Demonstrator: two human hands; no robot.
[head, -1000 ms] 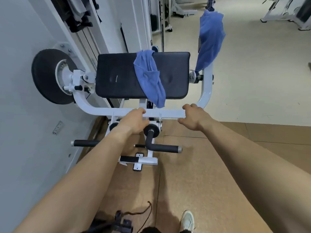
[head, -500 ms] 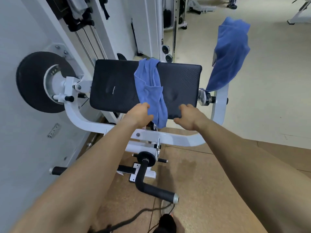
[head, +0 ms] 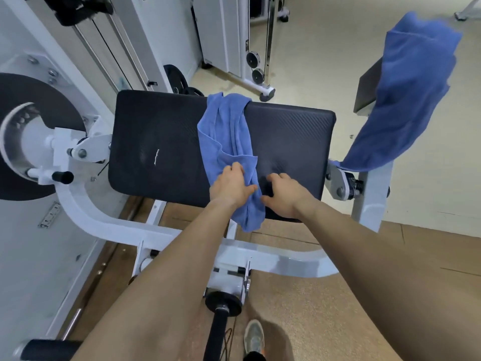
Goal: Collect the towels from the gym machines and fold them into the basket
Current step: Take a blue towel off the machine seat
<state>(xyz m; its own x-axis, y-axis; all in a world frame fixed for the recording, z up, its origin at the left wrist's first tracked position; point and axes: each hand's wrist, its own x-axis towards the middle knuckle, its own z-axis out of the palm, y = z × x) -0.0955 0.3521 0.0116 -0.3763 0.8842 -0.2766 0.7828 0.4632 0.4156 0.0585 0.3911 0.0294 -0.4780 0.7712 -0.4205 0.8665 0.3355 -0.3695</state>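
The left grip (head: 231, 187) clutches a blue towel (head: 226, 131) draped over a black machine pad (head: 161, 142); the right grip (head: 285, 195) rests loosely spread beside it, holding nothing.

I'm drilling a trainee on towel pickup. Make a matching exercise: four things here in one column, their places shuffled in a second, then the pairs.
1. nearer blue towel
2. farther blue towel
3. left hand
4. right hand

A. on the bare black pad, beside a towel
B. hung over the machine's white side post
C. resting on a towel
D. draped across the pad

Pairs: 1-D, 2-B, 3-C, 4-A.
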